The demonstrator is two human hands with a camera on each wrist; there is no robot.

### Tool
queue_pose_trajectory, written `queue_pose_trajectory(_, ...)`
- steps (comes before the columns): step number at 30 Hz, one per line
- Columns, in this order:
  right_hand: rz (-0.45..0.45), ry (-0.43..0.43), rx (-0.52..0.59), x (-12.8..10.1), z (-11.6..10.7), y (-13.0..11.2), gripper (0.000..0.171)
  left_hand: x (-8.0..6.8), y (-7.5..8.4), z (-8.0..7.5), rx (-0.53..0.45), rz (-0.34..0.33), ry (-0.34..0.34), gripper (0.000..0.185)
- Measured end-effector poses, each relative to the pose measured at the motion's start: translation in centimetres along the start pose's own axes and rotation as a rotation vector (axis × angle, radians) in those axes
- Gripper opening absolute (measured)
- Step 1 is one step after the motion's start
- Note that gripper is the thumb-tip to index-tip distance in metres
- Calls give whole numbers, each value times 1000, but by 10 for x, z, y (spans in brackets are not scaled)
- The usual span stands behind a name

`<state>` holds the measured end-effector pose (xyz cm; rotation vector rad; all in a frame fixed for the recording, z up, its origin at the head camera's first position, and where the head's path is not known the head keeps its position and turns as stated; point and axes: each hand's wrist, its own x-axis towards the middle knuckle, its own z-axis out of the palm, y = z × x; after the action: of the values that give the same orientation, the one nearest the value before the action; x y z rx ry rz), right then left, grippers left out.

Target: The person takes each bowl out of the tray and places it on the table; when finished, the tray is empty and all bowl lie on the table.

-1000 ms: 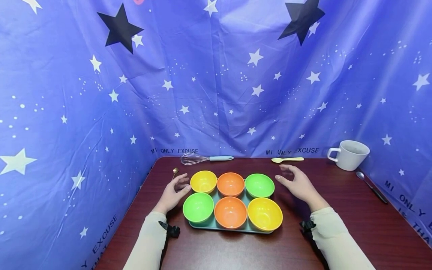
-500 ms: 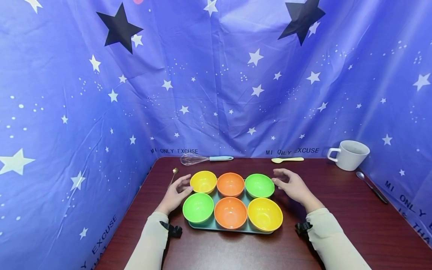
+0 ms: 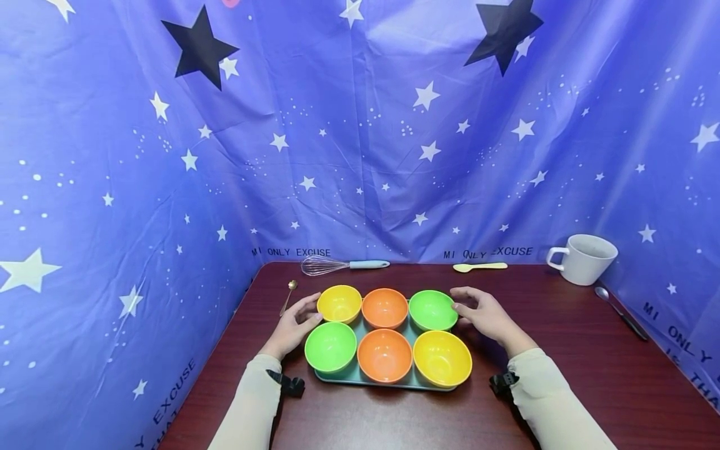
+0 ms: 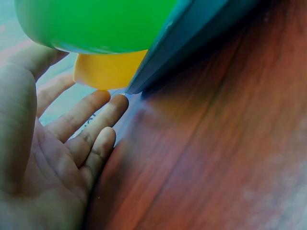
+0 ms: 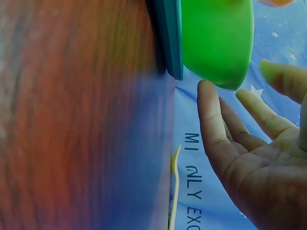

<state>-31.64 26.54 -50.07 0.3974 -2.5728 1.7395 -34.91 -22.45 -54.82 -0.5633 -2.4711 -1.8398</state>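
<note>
Six-sided rows of bowls stand on a teal tray (image 3: 414, 377), in two rows. At the back are a yellow bowl (image 3: 339, 304), an orange bowl (image 3: 385, 309) and a green bowl (image 3: 432, 310). In front are a green bowl (image 3: 330, 347), an orange bowl (image 3: 385, 355) and a yellow bowl (image 3: 442, 359). My left hand (image 3: 289, 328) is beside the two left bowls, fingers extended and spread in the left wrist view. My right hand (image 3: 489, 317) is beside the back green bowl, fingers loosely bent. I cannot tell whether either hand touches a bowl.
Along the table's back edge lie a whisk (image 3: 343, 265) and a pale yellow spoon (image 3: 479, 267). A small gold spoon (image 3: 289, 296) lies near the left hand. A white mug (image 3: 587, 259) and a dark-handled spoon (image 3: 621, 314) are at the right. Starry cloth hangs behind.
My right hand has moved left, in to the side of the back green bowl. My left hand has shifted slightly right towards the left bowls. The bowls and tray stay put.
</note>
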Motion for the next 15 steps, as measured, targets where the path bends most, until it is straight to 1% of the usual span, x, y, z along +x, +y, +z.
queue_pose_trajectory(9, 45, -35, 28, 1, 5, 1, 49, -1, 2, 0, 0, 11, 0, 57)
queue_pose_trajectory(15, 56, -47, 45, 0, 7, 0, 51, -2, 5, 3, 3, 16, 6, 58)
